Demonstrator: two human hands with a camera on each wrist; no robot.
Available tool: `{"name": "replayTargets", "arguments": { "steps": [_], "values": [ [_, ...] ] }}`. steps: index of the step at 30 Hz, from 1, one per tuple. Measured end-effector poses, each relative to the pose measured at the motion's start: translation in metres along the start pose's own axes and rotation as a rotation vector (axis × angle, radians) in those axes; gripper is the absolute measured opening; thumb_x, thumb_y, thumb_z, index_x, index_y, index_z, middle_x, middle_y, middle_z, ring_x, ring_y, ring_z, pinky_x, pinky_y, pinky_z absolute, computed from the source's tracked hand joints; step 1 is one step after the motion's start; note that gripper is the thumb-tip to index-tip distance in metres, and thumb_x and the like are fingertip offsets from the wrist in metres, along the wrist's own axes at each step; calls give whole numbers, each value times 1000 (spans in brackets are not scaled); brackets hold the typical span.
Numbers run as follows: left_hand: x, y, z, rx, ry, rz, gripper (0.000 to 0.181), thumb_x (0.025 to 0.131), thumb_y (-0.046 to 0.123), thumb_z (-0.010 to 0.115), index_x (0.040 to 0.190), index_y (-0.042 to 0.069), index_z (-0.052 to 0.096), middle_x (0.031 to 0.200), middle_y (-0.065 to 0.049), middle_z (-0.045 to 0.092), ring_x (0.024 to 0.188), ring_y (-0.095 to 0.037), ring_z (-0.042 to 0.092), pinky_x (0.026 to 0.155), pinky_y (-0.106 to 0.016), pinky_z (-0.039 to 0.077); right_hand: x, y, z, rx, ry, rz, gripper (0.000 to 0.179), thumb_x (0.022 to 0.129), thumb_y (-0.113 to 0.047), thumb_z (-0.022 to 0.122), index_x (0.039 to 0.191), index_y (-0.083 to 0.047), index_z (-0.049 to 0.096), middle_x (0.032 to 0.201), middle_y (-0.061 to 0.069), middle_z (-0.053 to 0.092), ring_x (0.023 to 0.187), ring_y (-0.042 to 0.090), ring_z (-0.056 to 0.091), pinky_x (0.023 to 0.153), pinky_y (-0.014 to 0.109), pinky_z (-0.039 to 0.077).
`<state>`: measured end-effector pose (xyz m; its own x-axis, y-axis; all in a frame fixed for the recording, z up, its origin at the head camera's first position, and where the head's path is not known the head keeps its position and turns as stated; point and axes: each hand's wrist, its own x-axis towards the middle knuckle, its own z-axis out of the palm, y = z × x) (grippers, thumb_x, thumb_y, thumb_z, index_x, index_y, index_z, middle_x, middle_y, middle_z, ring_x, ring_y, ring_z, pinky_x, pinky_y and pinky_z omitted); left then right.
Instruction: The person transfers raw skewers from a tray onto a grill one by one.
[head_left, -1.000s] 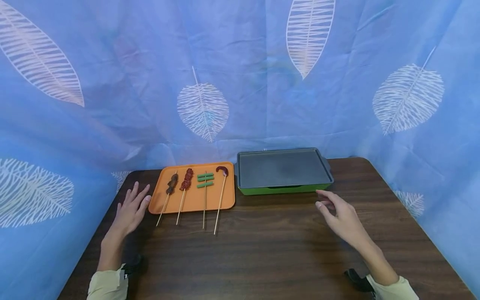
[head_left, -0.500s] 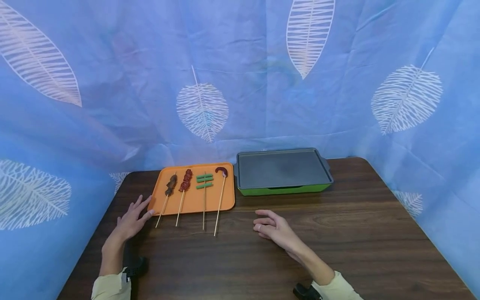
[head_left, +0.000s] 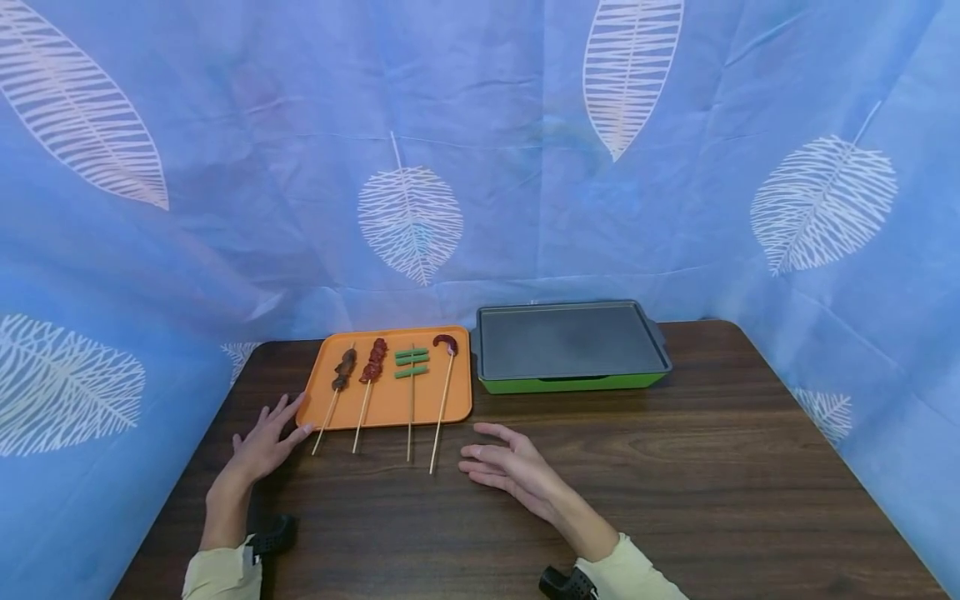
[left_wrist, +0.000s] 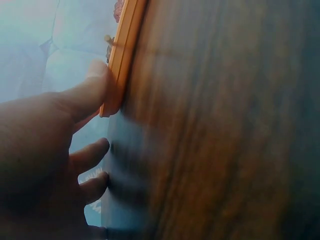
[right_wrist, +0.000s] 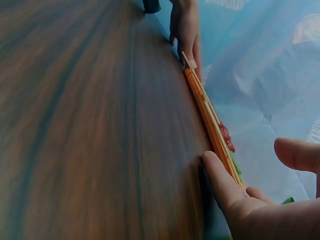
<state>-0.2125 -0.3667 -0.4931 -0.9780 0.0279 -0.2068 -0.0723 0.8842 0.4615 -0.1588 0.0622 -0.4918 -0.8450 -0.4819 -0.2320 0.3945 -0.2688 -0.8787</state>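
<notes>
The left hand (head_left: 258,447) is spread, the near corner of the orange tray (head_left: 386,402) touched by its thumb. Four skewers (head_left: 373,361) are borne there, between the hands. The right hand (head_left: 521,472) is held with parted fingers, nothing gripped. Beyond it, a griddle (head_left: 564,343) is set on the dark wood-grained table (head_left: 720,475); behind both, leaf-printed blue cloth (head_left: 517,217) is hung.

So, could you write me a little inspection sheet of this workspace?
Surface: dark wood-grain table.
Job's things: orange tray with four food skewers, stick ends past its near rim; dark pan on a green base, right of the tray.
Clutter: nothing seen.
Hands: left hand touches the tray's near left corner; right hand, holding nothing, is near the stick ends.
Cables: nothing seen; black devices on both wrists.
Surroundings: blue leaf-patterned cloth behind and at both sides.
</notes>
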Motion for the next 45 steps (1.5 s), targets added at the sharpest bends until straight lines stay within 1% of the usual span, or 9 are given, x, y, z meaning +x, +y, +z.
{"name": "replayTargets", "arguments": {
  "steps": [3, 6, 12, 16, 20, 27, 31, 37, 45],
  "values": [
    [0, 0, 1, 0, -1, -16, 83, 104, 54, 53, 163, 6, 19, 163, -36, 5, 147, -62, -3, 100, -88, -7, 9, 2, 7, 43, 8, 26, 65, 104, -10, 59, 157, 7, 26, 140, 34, 54, 128, 41, 60, 103, 44, 52],
    [1, 2, 3, -1, 9, -9, 83, 104, 53, 53, 162, 6, 20, 163, -36, 6, 147, -62, -3, 100, -88, -7, 17, 3, 12, 68, 20, 43, 63, 104, -7, 58, 156, 8, 27, 137, 34, 58, 126, 42, 61, 102, 46, 52],
    [2, 0, 5, -10, 12, -2, 82, 104, 54, 52, 163, 5, 20, 163, -36, 6, 147, -62, -3, 100, -88, -8, 31, 10, 22, 69, 51, 51, 55, 103, -2, 55, 152, 12, 33, 131, 33, 62, 121, 42, 64, 100, 48, 53],
    [1, -2, 4, -22, 8, -6, 83, 104, 54, 51, 163, 6, 19, 163, -36, 5, 147, -62, -5, 99, -88, -9, 40, 15, 30, 76, 90, 44, 52, 101, 0, 59, 148, 12, 39, 124, 31, 66, 113, 41, 69, 94, 48, 56],
    [0, -3, 4, -24, 13, 5, 85, 103, 57, 52, 163, 6, 20, 163, -36, 6, 147, -62, -4, 99, -88, -10, 43, 21, 35, 94, 119, 27, 52, 100, 1, 63, 146, 11, 43, 119, 30, 69, 106, 39, 72, 89, 46, 59],
    [4, -3, 1, -6, 41, 32, 83, 103, 55, 53, 162, 6, 22, 163, -37, 8, 146, -64, -2, 98, -89, -8, 44, 20, 37, 120, 132, -18, 53, 97, 1, 67, 143, 13, 45, 114, 29, 71, 100, 32, 75, 89, 41, 59],
    [6, -2, 1, 1, 47, 42, 83, 103, 56, 53, 162, 7, 23, 163, -37, 9, 146, -64, -1, 98, -90, -7, 44, 19, 35, 87, 165, -36, 52, 95, 3, 68, 141, 14, 47, 113, 29, 71, 97, 29, 76, 86, 39, 60],
    [3, 0, 1, -1, 57, 58, 81, 103, 54, 54, 162, 7, 25, 162, -38, 11, 144, -66, 0, 96, -91, -7, 45, 23, 36, 3, 179, -61, 46, 95, 3, 68, 138, 14, 52, 110, 27, 71, 97, 31, 76, 83, 39, 61],
    [0, 0, -1, -14, 21, 19, 83, 103, 54, 54, 162, 5, 23, 162, -38, 7, 145, -66, -2, 97, -90, -8, 40, 25, 36, -64, 131, -93, 41, 96, 5, 66, 134, 13, 54, 99, 19, 74, 92, 30, 76, 79, 39, 62]
  ]
}}
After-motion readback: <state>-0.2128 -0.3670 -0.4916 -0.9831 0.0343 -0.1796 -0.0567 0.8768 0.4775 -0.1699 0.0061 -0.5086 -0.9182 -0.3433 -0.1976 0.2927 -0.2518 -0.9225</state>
